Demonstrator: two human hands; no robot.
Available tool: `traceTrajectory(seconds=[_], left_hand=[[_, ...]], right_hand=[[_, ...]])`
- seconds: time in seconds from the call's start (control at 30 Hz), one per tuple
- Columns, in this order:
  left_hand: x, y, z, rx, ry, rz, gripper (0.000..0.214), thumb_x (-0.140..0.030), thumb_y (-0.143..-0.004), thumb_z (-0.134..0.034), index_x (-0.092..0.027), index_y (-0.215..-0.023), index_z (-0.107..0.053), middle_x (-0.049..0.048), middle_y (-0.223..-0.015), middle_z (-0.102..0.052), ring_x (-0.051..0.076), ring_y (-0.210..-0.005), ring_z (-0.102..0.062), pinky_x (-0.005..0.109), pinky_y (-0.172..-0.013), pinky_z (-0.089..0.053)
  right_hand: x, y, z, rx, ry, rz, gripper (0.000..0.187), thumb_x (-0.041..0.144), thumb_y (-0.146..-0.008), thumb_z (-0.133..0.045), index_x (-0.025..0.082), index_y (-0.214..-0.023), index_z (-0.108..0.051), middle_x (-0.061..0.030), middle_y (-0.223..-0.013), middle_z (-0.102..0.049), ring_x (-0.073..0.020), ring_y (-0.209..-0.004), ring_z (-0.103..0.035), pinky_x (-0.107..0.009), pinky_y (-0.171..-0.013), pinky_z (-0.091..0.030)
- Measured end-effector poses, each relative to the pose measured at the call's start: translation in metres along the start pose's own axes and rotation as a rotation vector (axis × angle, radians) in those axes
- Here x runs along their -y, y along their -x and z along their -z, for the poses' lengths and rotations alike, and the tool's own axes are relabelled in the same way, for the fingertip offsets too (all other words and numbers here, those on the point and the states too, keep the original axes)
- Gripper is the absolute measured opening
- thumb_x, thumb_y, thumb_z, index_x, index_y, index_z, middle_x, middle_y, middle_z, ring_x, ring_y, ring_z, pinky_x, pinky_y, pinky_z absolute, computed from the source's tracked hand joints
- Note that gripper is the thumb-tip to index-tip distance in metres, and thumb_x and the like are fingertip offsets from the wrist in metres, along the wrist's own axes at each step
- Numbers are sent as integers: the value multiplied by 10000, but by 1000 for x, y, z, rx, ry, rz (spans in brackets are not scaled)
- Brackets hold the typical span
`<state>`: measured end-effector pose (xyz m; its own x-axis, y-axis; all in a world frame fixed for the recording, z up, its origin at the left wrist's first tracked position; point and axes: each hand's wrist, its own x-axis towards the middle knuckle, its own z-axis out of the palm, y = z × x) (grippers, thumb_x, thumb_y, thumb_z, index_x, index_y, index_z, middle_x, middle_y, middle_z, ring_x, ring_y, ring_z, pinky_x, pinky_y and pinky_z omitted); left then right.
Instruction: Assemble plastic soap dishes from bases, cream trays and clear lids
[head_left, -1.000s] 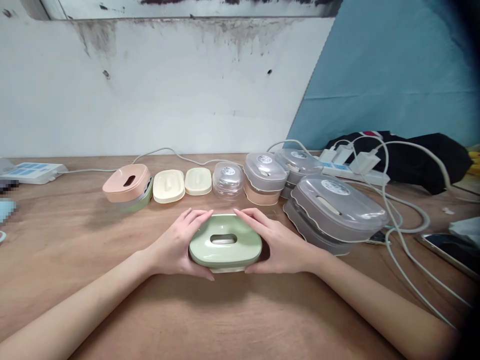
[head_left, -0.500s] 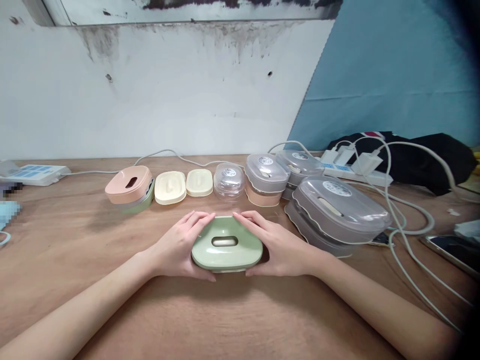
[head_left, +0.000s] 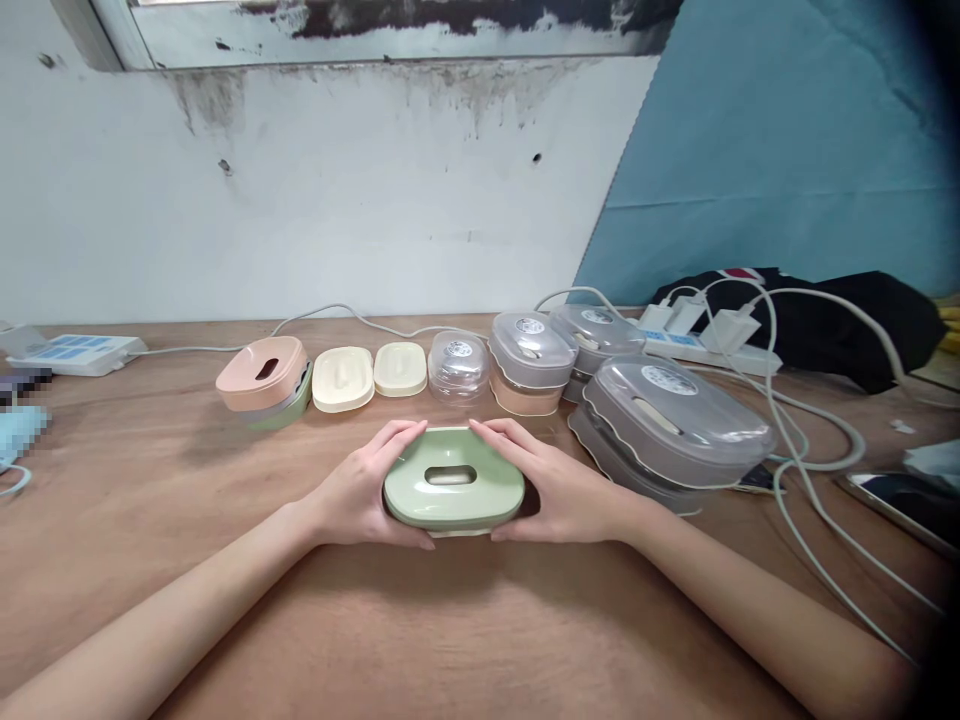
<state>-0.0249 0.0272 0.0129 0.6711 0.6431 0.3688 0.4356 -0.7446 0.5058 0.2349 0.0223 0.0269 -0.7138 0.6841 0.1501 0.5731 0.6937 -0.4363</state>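
A green oval box (head_left: 453,489) with a slot in its lid rests on the wooden table (head_left: 465,630) in front of me. My left hand (head_left: 365,490) cups its left side and my right hand (head_left: 551,487) cups its right side, fingers curled round the rim. Behind it runs a row of small boxes: a pink-lidded one on a green base (head_left: 262,376), two cream lids (head_left: 343,378) (head_left: 400,368), a clear dome (head_left: 458,366) and a grey-lidded pink box (head_left: 531,372).
A large grey-lidded container (head_left: 671,427) sits close to my right wrist, another grey box (head_left: 598,333) behind it. White cables (head_left: 810,440), a power strip (head_left: 705,340), a phone (head_left: 896,505) and a black cloth (head_left: 840,320) crowd the right. Another power strip (head_left: 79,352) lies far left.
The view has shifted slightly. Both hands stay on the green box, which has hardly moved.
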Motion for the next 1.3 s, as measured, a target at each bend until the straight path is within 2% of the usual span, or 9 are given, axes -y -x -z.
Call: traceTrajectory(seconds=[0.13,0.43,0.63,0.8,1.0,1.3], left_hand=[[-1,-2,0,-8,3,16,1032,-479,-543,-778,-234,-1368,-210,132,-1308,-353,316,-1185,-415,433,-964,-401],[-3,-1,2,69,-4,105,1017,-493,-529,-777,-197,-1358,-268,141,-1305,-380,322,-1175,-428,431,-960,-400],[0,1,4,127,42,96,1030,-469,-568,-764,-214,-1389,-197,128,-1331,-338,307,-1215,-379,428,-997,-360],[0,3,9,154,65,93,984,-332,-629,-730,-229,-1403,-132,115,-1359,-285,288,-1257,-313,418,-1021,-332],[-4,2,10,152,75,55,962,-310,-602,-750,-231,-1379,-187,91,-1316,-319,258,-1210,-370,363,-994,-372],[-12,0,11,207,-22,51,989,-396,-542,-775,-219,-1345,-225,107,-1273,-362,274,-1118,-456,383,-917,-433]], right_hand=[[1,-1,1,-19,36,9,982,443,-688,-671,214,-1427,-67,-138,-1363,-270,-284,-1212,-384,-401,-957,-403],[-2,-2,-1,33,-15,1,925,455,-698,-661,178,-1413,-144,-144,-1344,-315,-270,-1207,-390,-392,-973,-391],[-2,0,0,40,-15,5,950,471,-677,-676,201,-1417,-145,-133,-1349,-318,-281,-1213,-384,-399,-973,-390],[-1,2,0,20,-23,24,949,451,-682,-672,200,-1418,-129,-130,-1347,-298,-261,-1181,-424,-367,-946,-418],[1,3,3,23,-31,54,937,445,-687,-671,202,-1417,-137,-127,-1337,-309,-261,-1187,-412,-369,-952,-410],[2,5,4,74,27,74,986,469,-663,-691,215,-1422,-115,-133,-1315,-342,-286,-1162,-428,-403,-930,-415]])
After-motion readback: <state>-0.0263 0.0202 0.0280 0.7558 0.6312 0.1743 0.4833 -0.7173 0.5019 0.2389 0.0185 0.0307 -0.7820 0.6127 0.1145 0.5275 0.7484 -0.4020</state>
